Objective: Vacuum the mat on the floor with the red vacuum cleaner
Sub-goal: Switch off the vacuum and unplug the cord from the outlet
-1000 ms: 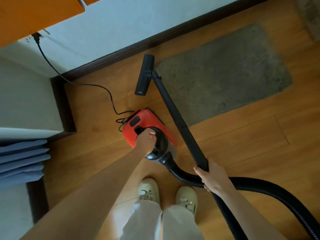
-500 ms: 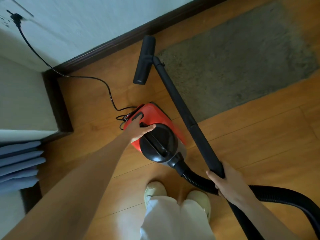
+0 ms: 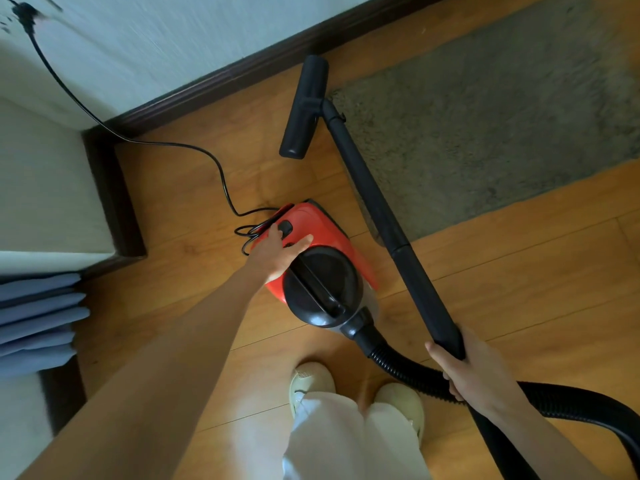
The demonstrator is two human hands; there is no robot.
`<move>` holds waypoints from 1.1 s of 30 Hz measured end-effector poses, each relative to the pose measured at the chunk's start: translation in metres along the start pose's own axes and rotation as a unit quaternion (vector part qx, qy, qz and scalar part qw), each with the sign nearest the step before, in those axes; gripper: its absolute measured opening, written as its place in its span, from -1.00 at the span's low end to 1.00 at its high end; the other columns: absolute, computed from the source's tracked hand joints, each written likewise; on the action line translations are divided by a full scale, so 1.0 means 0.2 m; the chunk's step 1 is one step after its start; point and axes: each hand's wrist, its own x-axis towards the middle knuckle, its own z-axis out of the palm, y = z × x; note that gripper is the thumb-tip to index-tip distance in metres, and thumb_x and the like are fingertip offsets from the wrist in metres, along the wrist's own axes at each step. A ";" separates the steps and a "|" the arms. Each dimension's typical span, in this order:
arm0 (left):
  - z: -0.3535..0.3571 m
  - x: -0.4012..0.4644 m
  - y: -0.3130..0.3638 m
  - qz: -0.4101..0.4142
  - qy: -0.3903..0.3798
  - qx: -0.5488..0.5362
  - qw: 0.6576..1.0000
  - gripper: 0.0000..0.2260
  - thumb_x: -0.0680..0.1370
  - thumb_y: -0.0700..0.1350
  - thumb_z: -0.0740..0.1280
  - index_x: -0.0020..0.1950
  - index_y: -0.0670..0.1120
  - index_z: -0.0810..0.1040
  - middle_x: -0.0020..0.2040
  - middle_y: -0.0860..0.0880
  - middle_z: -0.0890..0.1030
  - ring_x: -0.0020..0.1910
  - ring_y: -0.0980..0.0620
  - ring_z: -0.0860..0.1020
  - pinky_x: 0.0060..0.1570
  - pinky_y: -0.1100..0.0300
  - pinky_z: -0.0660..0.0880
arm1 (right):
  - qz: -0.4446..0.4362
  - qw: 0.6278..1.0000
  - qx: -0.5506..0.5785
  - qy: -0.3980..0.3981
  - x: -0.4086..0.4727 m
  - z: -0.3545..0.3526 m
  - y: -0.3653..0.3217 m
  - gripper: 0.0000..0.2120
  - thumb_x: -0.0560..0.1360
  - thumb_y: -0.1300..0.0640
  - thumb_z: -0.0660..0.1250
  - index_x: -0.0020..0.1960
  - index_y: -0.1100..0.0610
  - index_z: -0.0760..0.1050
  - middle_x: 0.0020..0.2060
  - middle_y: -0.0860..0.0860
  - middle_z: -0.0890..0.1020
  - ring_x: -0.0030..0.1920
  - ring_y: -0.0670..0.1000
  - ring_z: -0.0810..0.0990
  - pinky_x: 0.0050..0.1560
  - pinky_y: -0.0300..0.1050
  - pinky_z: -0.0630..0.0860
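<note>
The fingers (image 3: 277,233) of the left hand (image 3: 278,252) lie nearly straight and a little spread on the red body of the vacuum cleaner (image 3: 322,237). The index fingertip rests at the edge of the black button (image 3: 286,228), and the thumb points to the side, over the red shell, just before the round black cover (image 3: 320,285). This hand holds nothing; it only touches. I judge the step in hand is to press the switch. To do it well, she or he should move the fingertip fully onto the middle of the button and push straight down, short and firm, so the body does not roll on the wooden floor (image 3: 194,188). Just beyond these fingers the power cord (image 3: 221,171) makes loose loops; better to keep the fingers out of them.

The right hand (image 3: 474,372) is curled around the lower end of the black tube (image 3: 381,209), where the ribbed hose (image 3: 408,372) begins, and grips it. Far up the tube from this grip, the floor nozzle (image 3: 306,109) lies on the bare wood, just beside the near corner of the grey mat (image 3: 502,116), maybe touching its edge; I cannot tell. The mat is well apart from both hands. When the motor runs, the right hand should keep a firm grip and swing the nozzle sideways onto the mat.
</note>
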 end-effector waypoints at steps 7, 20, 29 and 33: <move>0.03 0.02 0.00 0.000 0.020 0.025 0.999 -0.12 0.41 0.38 0.25 0.51 -0.16 0.13 0.51 -0.09 0.26 0.47 -0.10 0.26 0.38 -0.01 0.25 | -0.001 1.000 0.009 -0.001 0.02 0.05 0.01 -0.85 0.51 0.07 0.33 -0.06 0.15 0.42 -0.46 0.10 0.49 -0.58 -0.07 0.44 -0.55 -0.27 0.38; -0.05 -0.02 -0.03 0.012 -0.095 -0.114 0.989 -0.17 0.52 0.19 0.24 0.55 -0.06 -0.22 0.57 -0.01 0.02 0.54 -0.02 0.05 0.49 0.00 0.04 | -0.013 0.999 -0.033 0.008 -0.01 0.09 0.04 -0.84 0.50 0.08 0.35 -0.07 0.16 0.43 -0.45 0.06 0.51 -0.56 -0.09 0.46 -0.51 -0.26 0.39; 0.01 -0.14 -0.03 0.026 -0.069 -0.120 0.990 -0.24 0.55 0.13 0.25 0.56 -0.06 -0.13 0.57 -0.05 0.05 0.53 -0.05 0.08 0.47 0.02 0.07 | -0.007 0.999 -0.036 -0.003 -0.06 0.10 0.03 -0.83 0.51 0.07 0.33 -0.08 0.16 0.43 -0.42 0.08 0.51 -0.50 -0.02 0.47 -0.48 -0.18 0.41; 0.01 -0.22 -0.01 0.050 -0.035 -0.129 0.990 -0.38 0.59 0.07 0.21 0.56 -0.05 0.00 0.55 -0.03 0.12 0.52 -0.03 0.11 0.48 0.01 0.10 | -0.008 0.999 -0.040 -0.003 -0.11 0.10 0.02 -0.83 0.51 0.06 0.33 -0.07 0.15 0.43 -0.41 0.11 0.53 -0.48 0.02 0.48 -0.47 -0.13 0.41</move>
